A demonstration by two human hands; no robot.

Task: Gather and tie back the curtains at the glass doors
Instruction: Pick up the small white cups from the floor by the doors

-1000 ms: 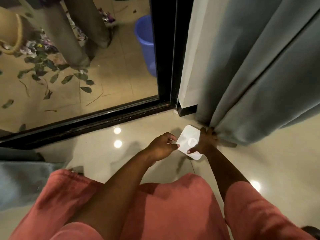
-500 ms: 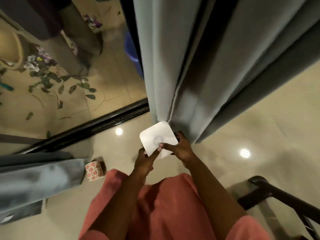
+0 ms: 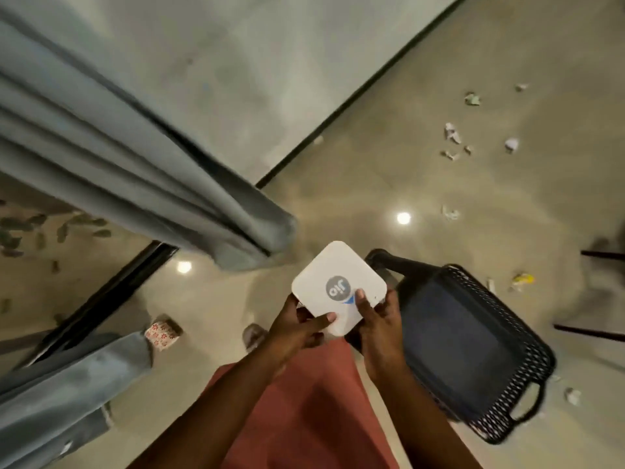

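A grey-blue curtain (image 3: 135, 164) hangs in folds from the upper left, its hem ending just above the floor near the centre. A second grey-blue curtain (image 3: 57, 397) lies bunched at the lower left. I hold a flat white square box (image 3: 334, 282) with a round grey logo in front of me, below the curtain hem. My left hand (image 3: 297, 330) grips its near left corner, thumb on top. My right hand (image 3: 378, 319) grips its right side, thumb on the logo. Neither hand touches a curtain.
A black mesh chair (image 3: 473, 346) stands right beside my right hand. The black door track (image 3: 111, 292) runs at the left, with a small patterned box (image 3: 162, 333) next to it. Paper scraps (image 3: 453, 133) litter the floor at the right. A grey wall (image 3: 270, 62) rises behind.
I have lifted the white box from the floor by the curtain's foot and risen. My view has swung right, away from the glass door, bringing the chair in.
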